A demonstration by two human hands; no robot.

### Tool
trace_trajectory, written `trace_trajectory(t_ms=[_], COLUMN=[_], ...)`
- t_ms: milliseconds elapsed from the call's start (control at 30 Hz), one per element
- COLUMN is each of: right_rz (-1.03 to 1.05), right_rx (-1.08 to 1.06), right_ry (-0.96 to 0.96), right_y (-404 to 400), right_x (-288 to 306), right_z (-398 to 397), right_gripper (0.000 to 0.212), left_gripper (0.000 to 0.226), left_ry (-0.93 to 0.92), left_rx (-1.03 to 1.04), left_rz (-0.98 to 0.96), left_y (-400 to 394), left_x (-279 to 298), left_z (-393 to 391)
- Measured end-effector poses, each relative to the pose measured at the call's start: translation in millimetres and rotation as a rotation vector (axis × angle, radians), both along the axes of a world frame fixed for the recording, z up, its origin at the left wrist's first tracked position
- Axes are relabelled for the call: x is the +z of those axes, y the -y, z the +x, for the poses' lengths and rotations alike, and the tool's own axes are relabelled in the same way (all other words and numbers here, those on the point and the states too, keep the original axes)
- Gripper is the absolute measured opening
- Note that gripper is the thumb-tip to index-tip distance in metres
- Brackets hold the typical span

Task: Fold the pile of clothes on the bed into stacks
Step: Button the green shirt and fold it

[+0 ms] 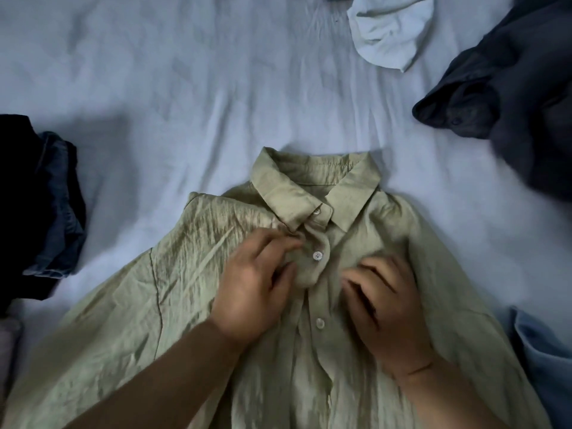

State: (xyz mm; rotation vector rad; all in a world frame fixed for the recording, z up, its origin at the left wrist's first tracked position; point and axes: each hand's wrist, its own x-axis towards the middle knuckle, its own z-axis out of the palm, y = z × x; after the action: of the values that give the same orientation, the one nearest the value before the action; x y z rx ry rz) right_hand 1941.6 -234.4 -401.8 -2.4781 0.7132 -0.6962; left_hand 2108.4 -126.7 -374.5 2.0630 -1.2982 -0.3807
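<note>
Currently one pale green crinkled button-up shirt (309, 305) lies front-up at the bed's near edge, collar toward the far edge, sleeves spread to either side. Left hand (253, 286) has its fingers curled at the placket, pinching the fabric just beside the second button (317, 256). Right hand (383, 308) sits on the other front panel, fingers bent into the cloth; whether it actually grips any, I cannot tell.

Handling, my read: thin, light, soft, zero stiffness, so it'll slump and crease. Slightly slick sheen, so folds may slide. Best held at the shoulders or the placket edges, then smoothed flat before folding.

Count: three buttons visible, the top one at the collar (315, 187). Elsewhere on the pale blue wrinkled bedsheet (154, 88): one dark grey crumpled garment (507, 97) at the far right corner, one light blue crumpled piece (390, 32) at the far edge, one dark denim stack (43, 205) at the left edge, one blue piece (544, 360) at the right edge.
</note>
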Motion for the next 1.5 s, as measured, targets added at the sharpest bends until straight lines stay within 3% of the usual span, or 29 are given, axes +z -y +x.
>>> trace_trajectory(t_ms=[100, 200, 333, 433, 500, 633, 800, 933, 1133, 1300, 1500], right_rz=[0.080, 0.151, 0.171, 0.291, 0.296, 0.335, 0.436, 0.505, 0.495, 0.535, 0.623], right_rx=[0.110, 0.184, 0.129, 0.045, 0.039, 0.058, 0.036, 0.006, -0.066, -0.074, -0.065], right_ry=[-0.014, -0.159, -0.348, -0.364, -0.385, -0.283, -0.174, -0.092, -0.073, -0.089, -0.035], right_y=[-25.5, -45.4, -56.9, -55.7, -54.3, -56.4, -61.3, -63.2, -64.9, -65.6, -69.3], right_x=[17.5, 16.8, 7.5, 9.9, 11.6, 17.0, 18.9, 22.3, 19.2, 18.1, 19.1], right_z=[-8.0, -11.0, -15.8, -11.3, -9.8, -13.5, -14.6, -10.1, -10.9, -9.7, -7.7], right_gripper=[0.015, 0.016, 0.021, 0.016, 0.012, 0.011, 0.021, 0.013, 0.013, 0.021, 0.015], left_gripper=[0.010, 0.014, 0.018, 0.011, 0.015, 0.017, 0.022, 0.018, 0.015, 0.011, 0.018], left_ry=[0.065, 0.064, 0.064, 0.005, 0.043, 0.019, -0.127, -0.144, -0.275, -0.344, -0.469], left_rx=[0.096, 0.149, 0.296, 0.333, 0.249, 0.123, 0.208, 0.187, 0.082, 0.119, 0.150], left_rz=[-0.054, 0.113, 0.253, 0.168, 0.100, 0.098, 0.124, 0.107, 0.035, -0.058, 0.024], left_y=[-29.5, -42.5, -40.0, -39.0, -43.7, -53.3, -47.1, -46.4, -52.7, -53.3, -53.9], left_x=[6.4, -2.2, -8.0, -0.8, 7.8, 10.7, 1.3, 2.7, -1.6, -3.2, -3.2], left_z=[-37.1, -60.8, -57.7, -53.4, -56.5, -69.9, -70.8, -69.8, -62.3, -62.1, -59.8])
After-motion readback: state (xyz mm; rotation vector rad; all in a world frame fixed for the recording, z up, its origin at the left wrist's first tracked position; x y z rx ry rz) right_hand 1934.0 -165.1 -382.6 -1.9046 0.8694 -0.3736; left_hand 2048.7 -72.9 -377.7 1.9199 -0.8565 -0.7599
